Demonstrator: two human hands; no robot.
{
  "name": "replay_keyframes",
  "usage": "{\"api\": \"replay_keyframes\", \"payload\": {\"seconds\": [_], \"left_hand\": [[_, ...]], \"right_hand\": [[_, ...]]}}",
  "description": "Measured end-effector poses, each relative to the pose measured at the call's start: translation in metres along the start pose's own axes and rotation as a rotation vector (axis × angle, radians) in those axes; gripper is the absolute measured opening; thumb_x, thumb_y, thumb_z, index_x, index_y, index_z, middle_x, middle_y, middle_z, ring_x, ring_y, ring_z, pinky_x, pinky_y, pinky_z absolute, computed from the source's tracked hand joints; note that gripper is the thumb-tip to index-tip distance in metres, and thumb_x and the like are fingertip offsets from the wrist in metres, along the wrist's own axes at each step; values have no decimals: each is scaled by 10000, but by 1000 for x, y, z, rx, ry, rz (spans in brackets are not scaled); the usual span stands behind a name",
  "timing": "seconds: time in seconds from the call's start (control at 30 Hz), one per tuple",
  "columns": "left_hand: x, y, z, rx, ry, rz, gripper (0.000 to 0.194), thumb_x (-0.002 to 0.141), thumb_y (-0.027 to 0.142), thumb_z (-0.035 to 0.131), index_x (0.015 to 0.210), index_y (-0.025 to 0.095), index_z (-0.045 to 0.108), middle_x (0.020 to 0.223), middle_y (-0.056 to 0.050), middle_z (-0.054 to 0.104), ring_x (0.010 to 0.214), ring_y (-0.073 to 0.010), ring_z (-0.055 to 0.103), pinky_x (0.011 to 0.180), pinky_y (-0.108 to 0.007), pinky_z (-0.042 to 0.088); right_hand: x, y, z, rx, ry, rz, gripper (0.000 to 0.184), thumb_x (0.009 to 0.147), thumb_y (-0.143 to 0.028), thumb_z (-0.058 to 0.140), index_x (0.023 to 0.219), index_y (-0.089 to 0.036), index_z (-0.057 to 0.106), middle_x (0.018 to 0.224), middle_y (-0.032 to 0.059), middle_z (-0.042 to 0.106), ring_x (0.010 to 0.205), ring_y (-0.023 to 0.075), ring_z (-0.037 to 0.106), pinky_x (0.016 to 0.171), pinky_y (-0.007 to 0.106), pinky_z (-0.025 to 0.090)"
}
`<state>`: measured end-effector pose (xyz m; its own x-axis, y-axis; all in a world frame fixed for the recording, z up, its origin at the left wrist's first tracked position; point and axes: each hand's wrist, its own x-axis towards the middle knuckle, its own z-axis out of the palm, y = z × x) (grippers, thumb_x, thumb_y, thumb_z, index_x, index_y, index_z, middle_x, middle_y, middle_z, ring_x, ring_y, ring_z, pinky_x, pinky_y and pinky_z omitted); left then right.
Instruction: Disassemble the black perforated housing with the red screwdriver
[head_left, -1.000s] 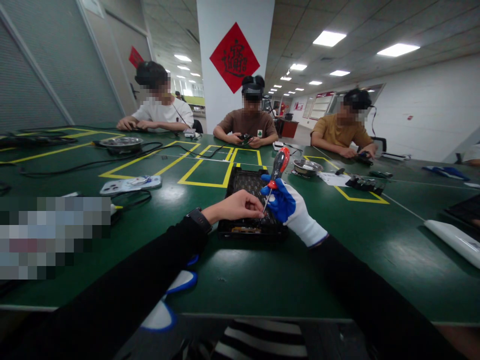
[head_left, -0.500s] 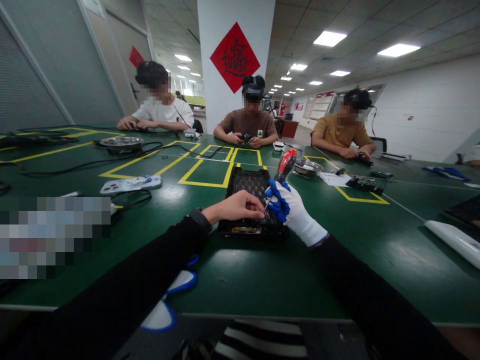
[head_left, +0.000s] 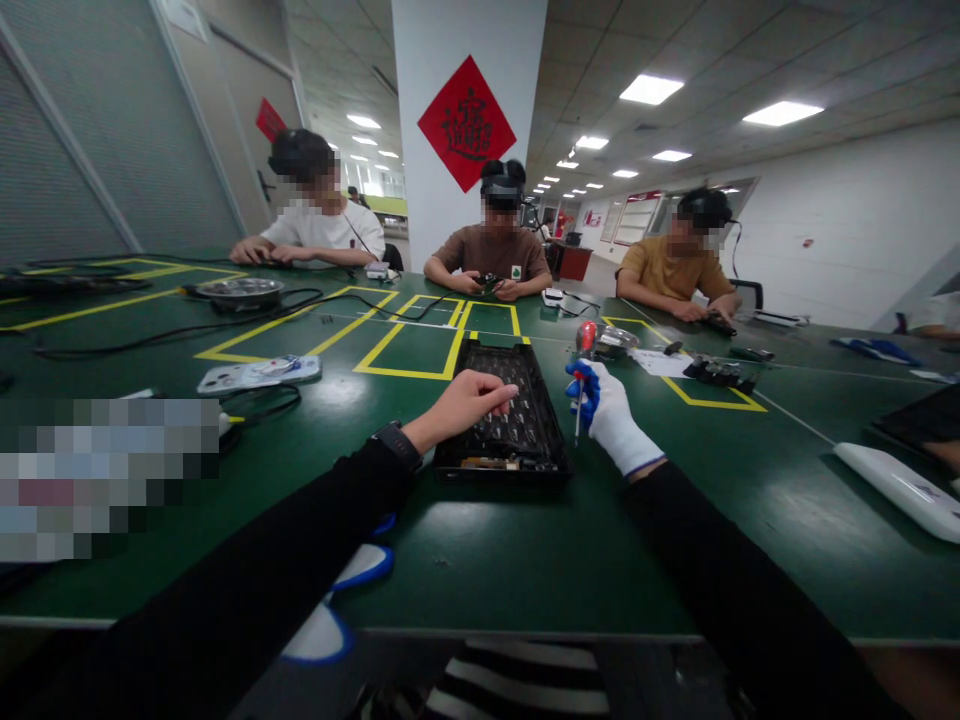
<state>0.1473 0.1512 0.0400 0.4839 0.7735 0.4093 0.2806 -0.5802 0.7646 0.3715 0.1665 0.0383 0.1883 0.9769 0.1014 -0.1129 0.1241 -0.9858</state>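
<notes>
Swung out to the right since half a second ago, your gloved right hand grips the screwdriver beside the black casing instead of over it, while your bare left hand draws back from where the tool's tip stood. The screwdriver stands nearly upright in your right fingers, handle above the blue-coated grip, shaft pointing down toward the green table; whether its tip touches the surface cannot be told. The casing lies between your hands, beneath the left one and just beside the right. Your left fingers curl inward over it, thumb close to the forefinger; whether they pinch anything small is impossible to tell. Shallow, open and rectangular, the casing runs lengthwise away from you, its dark interior patterned with small light marks, an orange-brown strip across the near end. The screwdriver shows a red-and-dark handle and a slim metal shaft.
</notes>
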Motion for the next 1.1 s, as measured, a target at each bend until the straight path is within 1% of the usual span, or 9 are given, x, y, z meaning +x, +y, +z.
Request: {"api": "replay_keyframes", "payload": {"seconds": [0.07,0.2,0.27,0.33,0.43,0.67,0.77,0.93,1.1], "left_hand": [[3,-5,-3,53,194,0,441,807,465,453,532,129,534,486,18,473,476,-70,396,514,-204,300],[21,-21,-21,37,530,-55,427,797,460,436,508,145,462,463,30,403,465,-75,357,495,-211,273],[32,-33,-36,64,643,-128,410,800,445,404,523,150,470,469,25,414,468,-83,372,492,-214,277],[39,-48,-51,235,692,-214,409,796,425,385,513,150,492,474,16,439,485,-93,405,507,-219,284],[35,-70,-68,323,728,-260,393,772,392,414,470,156,502,424,11,406,496,-116,419,525,-238,269],[6,-105,-77,380,740,-333,380,763,400,405,497,166,543,438,-1,455,526,-144,453,551,-247,287],[9,-105,-79,390,699,-337,383,747,408,421,475,167,545,438,-7,470,520,-144,453,546,-250,283],[35,-89,-78,367,636,-331,381,738,409,431,490,159,578,457,-12,501,509,-138,461,531,-252,277],[43,-84,-56,330,652,-353,411,750,461,425,520,150,565,486,-5,494,511,-122,436,518,-245,265]], "right_hand": [[5,9,-5,-299,130,-81,273,680,-428,536,730,-161,568,468,-51,482,395,78,410,391,210,273],[7,18,-12,-475,136,-100,246,619,-411,600,592,-169,561,477,-44,485,448,98,433,456,231,302],[7,18,-17,-663,119,-136,270,620,-434,602,553,-177,550,499,-34,486,495,108,437,493,236,303],[6,18,-20,-953,91,-179,301,647,-473,576,569,-182,565,577,-7,512,576,126,457,545,243,318],[7,19,-22,-1288,45,-184,361,694,-529,515,680,-184,622,771,54,541,715,163,489,634,261,352],[9,26,-22,-1484,-53,-193,454,770,-573,388,840,-199,636,910,83,506,814,195,483,743,298,374],[9,26,-22,-1524,-85,-197,478,785,-588,359,869,-202,628,949,92,509,868,208,476,778,312,373],[6,24,-22,-1615,-127,-230,504,826,-580,308,928,-186,606,1010,119,530,909,220,472,795,327,373],[1,16,-20,-1719,-288,-402,315,884,-281,324,1105,-207,536,1030,117,579,973,227,457,818,345,352]]}}
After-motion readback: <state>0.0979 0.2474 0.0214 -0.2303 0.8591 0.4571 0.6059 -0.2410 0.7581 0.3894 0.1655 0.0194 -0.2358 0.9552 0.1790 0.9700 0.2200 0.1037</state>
